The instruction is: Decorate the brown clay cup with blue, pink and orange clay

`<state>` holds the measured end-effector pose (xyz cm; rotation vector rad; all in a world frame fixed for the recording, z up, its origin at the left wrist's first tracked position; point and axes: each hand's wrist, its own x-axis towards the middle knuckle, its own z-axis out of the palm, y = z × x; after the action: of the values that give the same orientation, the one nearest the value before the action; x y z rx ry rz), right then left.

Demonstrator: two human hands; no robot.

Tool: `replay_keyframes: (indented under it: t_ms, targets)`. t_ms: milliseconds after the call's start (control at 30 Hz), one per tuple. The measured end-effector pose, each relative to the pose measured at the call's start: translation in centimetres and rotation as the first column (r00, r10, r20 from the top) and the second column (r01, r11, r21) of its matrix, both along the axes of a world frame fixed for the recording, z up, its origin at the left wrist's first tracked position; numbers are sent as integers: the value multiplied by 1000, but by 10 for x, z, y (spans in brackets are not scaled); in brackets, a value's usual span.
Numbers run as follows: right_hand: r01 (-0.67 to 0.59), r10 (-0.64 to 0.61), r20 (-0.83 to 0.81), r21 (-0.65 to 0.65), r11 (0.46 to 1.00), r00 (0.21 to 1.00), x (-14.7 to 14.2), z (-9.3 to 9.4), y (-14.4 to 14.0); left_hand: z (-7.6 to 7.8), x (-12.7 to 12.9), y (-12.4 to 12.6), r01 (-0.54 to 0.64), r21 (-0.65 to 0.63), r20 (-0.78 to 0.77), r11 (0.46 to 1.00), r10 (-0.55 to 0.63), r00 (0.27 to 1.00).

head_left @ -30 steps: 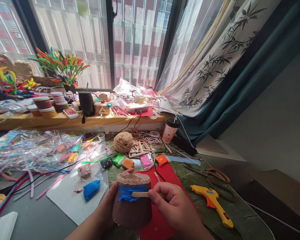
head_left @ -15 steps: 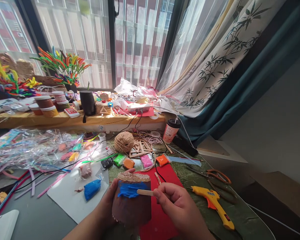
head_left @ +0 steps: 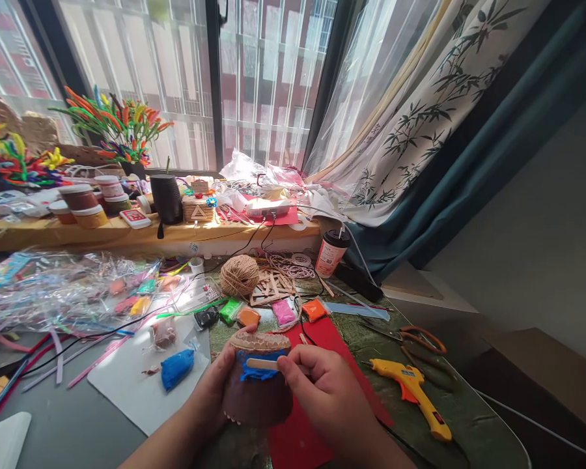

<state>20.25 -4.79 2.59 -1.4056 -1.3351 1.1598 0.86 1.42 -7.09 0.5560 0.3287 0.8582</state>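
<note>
Cradling brown pot (head_left: pixel 256 398), hands (head_left: pixel 317 389) either side

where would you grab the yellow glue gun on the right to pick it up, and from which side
Probably by the handle of the yellow glue gun, the thick stub branching off its long body near the orange trigger. It lies flat on the green mat with its nozzle toward the red sheet, so come from above with the right hand.

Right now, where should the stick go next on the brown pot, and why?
Probably a short sweep sideways along the blue clay. The right hand lays the wooden stick flat on it, the band under the pot's rim looks lumpy, and the left hand holds the pot.
</note>
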Motion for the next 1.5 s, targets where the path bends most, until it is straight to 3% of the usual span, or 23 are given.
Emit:
replay_keyframes:
  t_ms: [133,767,933,1100,1333,1500]
  targets:
    - [-7,6,99,5,1000,995,5,-2,1,4,-1,-2,47,-18,22,999,-47,999]
    - [6,-9,-61,-48,999,998,18,-1,-7,-3,-2,-4,195,-76,168,978,-180,969]
    - [17,-41,-225,-104,994,974,17,-8,-7,-2,-4,-2,181,-73,160,981,-167,973]
    - [133,-168,-449,-108,985,877,21,-11,-9,4,-7,2,210,-71,204,975,-192,960]
    - [-4,-15,-277,-68,998,961,7,-6,-4,5,-5,2,235,-67,258,970,-210,943]
    - [-14,0,-195,-69,997,981,7,-6,0,6,-5,1,264,-80,292,961,-230,928]
